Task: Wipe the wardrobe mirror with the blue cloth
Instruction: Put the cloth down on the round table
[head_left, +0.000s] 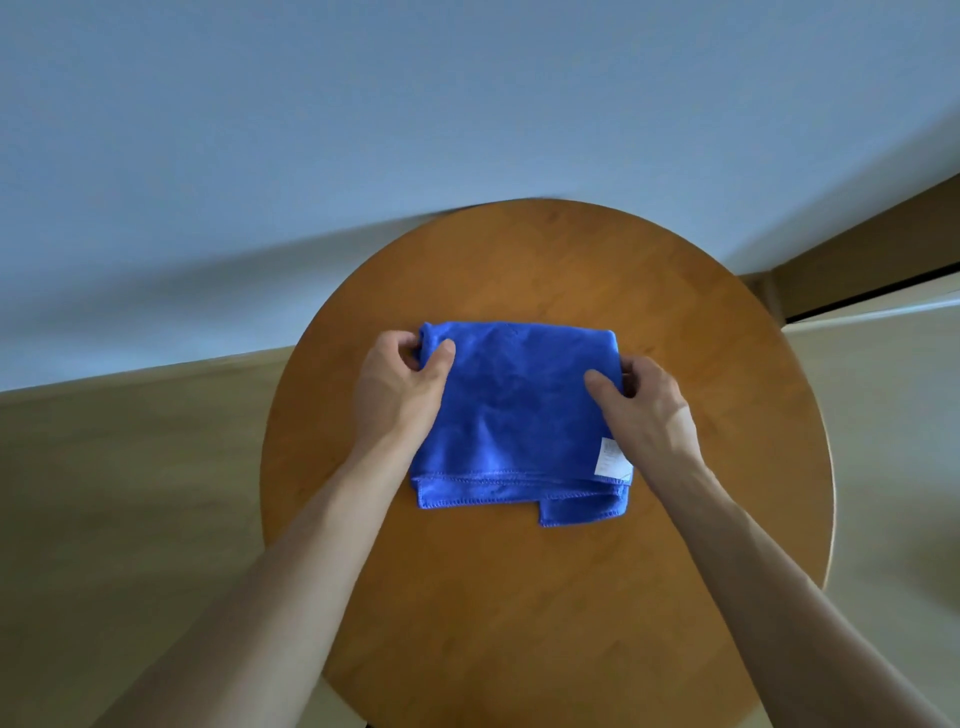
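— Filling the upper half of the frame, what is seen?
— A pale wall is seen there, smeared by motion blur. A brown wooden panel is cut off by the upper right edge.
— And what is shown below it?
— A light floor is shown at the left and right of the frame. A round wooden table is set at the centre and lower centre. Whether its far rim is touching the wall cannot be told.
— Where is the cloth found?
— The blue cloth is laid on the table, just above the centre of the frame. It is folded into several layers, and their stitched edges are stepped along the lower side.
— How is it held?
— It is gripped at both upper corners. The left hand is curled round the upper left corner, with the thumb laid on top and the fingers tucked round the edge. The right hand is closed on the upper right edge in the same way, its thumb pressed on the top layer. Two bare forearms are stretched in from the lower corners of the frame.
— Is anything smaller made out?
— A white label is seen at the lower right of the cloth, just beside the right wrist. Its print cannot be read.
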